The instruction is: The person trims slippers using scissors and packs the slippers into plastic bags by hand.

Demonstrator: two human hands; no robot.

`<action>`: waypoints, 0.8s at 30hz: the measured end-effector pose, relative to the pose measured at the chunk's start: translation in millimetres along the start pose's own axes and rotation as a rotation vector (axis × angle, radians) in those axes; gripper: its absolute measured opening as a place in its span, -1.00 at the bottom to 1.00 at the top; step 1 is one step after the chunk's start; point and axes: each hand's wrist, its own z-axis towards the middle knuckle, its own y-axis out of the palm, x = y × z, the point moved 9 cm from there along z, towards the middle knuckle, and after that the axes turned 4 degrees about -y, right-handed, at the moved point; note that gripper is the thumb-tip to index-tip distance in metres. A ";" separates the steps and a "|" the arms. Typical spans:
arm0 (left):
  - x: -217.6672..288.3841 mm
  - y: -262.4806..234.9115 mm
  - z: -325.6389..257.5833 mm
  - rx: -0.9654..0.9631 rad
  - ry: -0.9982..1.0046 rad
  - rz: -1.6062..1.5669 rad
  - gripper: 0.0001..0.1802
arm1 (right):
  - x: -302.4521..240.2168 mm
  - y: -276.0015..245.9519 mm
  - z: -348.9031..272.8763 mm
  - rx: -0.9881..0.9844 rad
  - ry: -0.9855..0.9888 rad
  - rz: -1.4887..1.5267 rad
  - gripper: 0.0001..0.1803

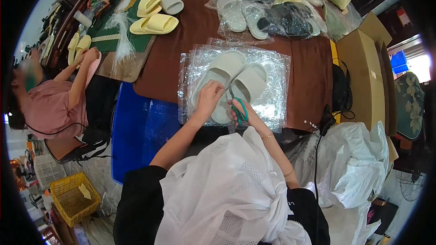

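A pair of pale grey slippers lies on a stack of clear plastic bags (277, 95) in front of me. My left hand (210, 96) rests on the left slipper (228, 63), its fingers closed at the inner edge by the strap. In my right hand (252, 118) is a pair of scissors (243, 110) with green handles. Their blades point away from me, between the two slippers and close to my left fingertips. The right slipper (254, 80) lies tilted beside the other. Whatever my left fingertips pinch at the strap is too small to make out.
Bagged slippers (254, 13) are heaped at the far right of the brown table (172, 59). Yellow slippers (154, 24) sit far left near clear strands (122, 41). A blue bin (136, 131) stands left, a cardboard box (361, 77) right. A co-worker in pink (54, 104) sits left.
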 end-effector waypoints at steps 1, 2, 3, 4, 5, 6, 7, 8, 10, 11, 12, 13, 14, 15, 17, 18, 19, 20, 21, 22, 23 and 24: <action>0.8 -0.6 0.3 0.002 0.001 -0.004 -0.90 | -1.3 -0.9 3.4 -0.006 -0.007 -0.020 -0.45; 1.6 -0.6 1.1 0.003 0.001 -0.005 -0.90 | -1.9 -2.3 5.8 -0.011 -0.014 -0.039 -0.42; 3.1 -0.1 1.8 0.001 0.010 -0.019 -0.90 | -1.6 -5.2 6.4 -0.010 -0.014 -0.038 -0.42; 4.5 -1.1 1.9 0.001 0.017 -0.032 -0.90 | -9.4 -3.7 3.1 0.002 -0.016 -0.054 -0.44; 5.0 -1.8 1.8 -0.001 0.015 -0.031 -0.90 | -13.2 -3.3 1.1 0.014 -0.017 -0.070 -0.46; 6.7 -2.7 1.3 0.002 0.027 -0.019 -0.90 | -11.9 -3.1 0.9 0.013 -0.015 -0.067 -0.46; 8.6 -2.7 2.9 0.004 0.043 -0.008 -0.90 | -13.7 -3.0 1.4 0.008 -0.027 -0.040 -0.52; 7.3 -1.3 3.6 0.003 0.045 -0.007 -0.90 | -14.9 -2.9 1.7 0.003 -0.038 -0.012 -0.56; 5.3 1.0 3.8 -0.005 0.038 -0.023 -0.90 | -11.9 -6.9 1.9 0.006 -0.039 -0.026 -0.58; 5.7 0.9 3.8 -0.007 0.039 -0.022 -0.90 | -10.6 -9.6 1.5 0.007 -0.038 -0.043 -0.60; 6.1 0.5 3.5 -0.010 0.042 -0.019 -0.90 | -9.7 -12.4 1.0 0.008 -0.038 -0.041 -0.60; 7.1 -0.7 2.8 -0.014 0.044 -0.016 -0.90 | -9.9 -13.2 -0.6 0.004 -0.040 -0.034 -0.61; 7.7 -2.4 2.2 -0.017 0.043 -0.015 -0.90 | -10.1 -14.5 -2.7 -0.001 -0.041 -0.027 -0.62; 7.2 -5.9 1.6 -0.010 0.032 -0.055 -0.90 | -9.2 -16.7 -6.4 -0.001 -0.040 -0.024 -0.62; 1.9 -16.9 -0.5 0.001 0.015 -0.091 -0.91 | -21.6 -29.2 -15.1 0.083 -0.171 -0.232 -0.62; -1.8 -35.7 -3.4 0.110 0.014 -0.072 -0.91 | -24.0 -34.5 -20.0 0.078 -0.168 -0.231 -0.62; -6.4 -57.5 -9.1 0.221 0.012 -0.051 -0.91 | -37.9 -47.0 -29.3 0.174 -0.227 -0.273 -0.60; -10.2 -75.9 -14.2 0.292 -0.014 -0.039 -0.92 | -48.4 -65.8 -39.4 0.279 -0.287 -0.314 -0.57; -14.1 -97.3 -21.9 0.365 -0.040 -0.027 -0.92 | -48.7 -93.2 -43.0 0.391 -0.322 -0.433 -0.58; -11.7 -117.3 -30.3 0.425 -0.030 0.063 -0.91 | -49.9 -124.2 -49.1 0.509 -0.356 -0.553 -0.58; -26.5 -135.1 -41.8 0.459 -0.104 0.052 -0.92 | -56.1 -148.6 -59.0 0.646 -0.430 -0.673 -0.57; -32.9 -150.8 -54.1 0.483 -0.101 0.159 -0.95 | -61.7 -169.8 -70.9 0.785 -0.501 -0.793 -0.56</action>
